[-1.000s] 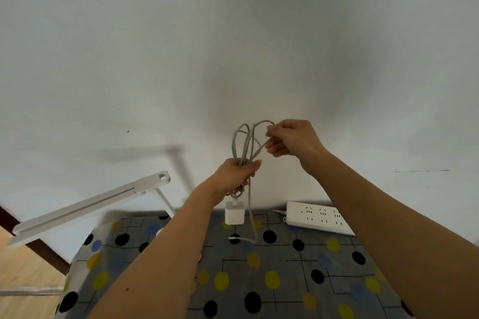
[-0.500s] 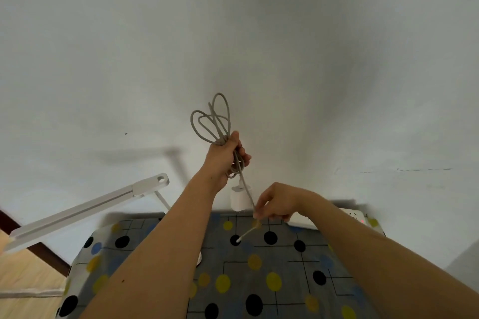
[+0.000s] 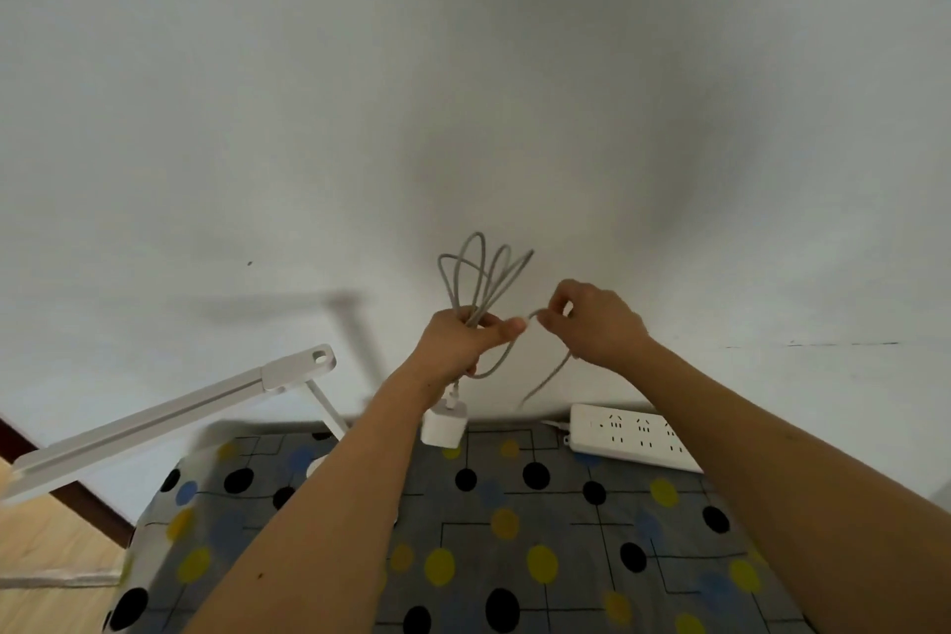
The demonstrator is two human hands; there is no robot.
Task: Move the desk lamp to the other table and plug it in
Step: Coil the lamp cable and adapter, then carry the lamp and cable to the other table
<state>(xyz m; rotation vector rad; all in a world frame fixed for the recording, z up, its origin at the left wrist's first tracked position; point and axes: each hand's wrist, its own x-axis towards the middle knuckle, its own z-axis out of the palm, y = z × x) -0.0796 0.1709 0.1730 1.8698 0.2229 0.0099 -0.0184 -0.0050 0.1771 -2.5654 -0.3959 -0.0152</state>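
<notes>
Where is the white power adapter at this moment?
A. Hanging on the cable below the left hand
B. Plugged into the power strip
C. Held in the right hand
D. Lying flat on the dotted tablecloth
A: the white power adapter dangles on the grey cable under the left hand, clear of the power strip; the right hand pinches only a strand of cable.

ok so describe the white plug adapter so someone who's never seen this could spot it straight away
Start at the table with the spotted cloth against the white wall. Above its far edge the left hand grips a bundle of grey cable; the plug adapter hangs just below that fist. It is a small white cube dangling in the air, unlike the long power strip lying flat to its right.
</notes>
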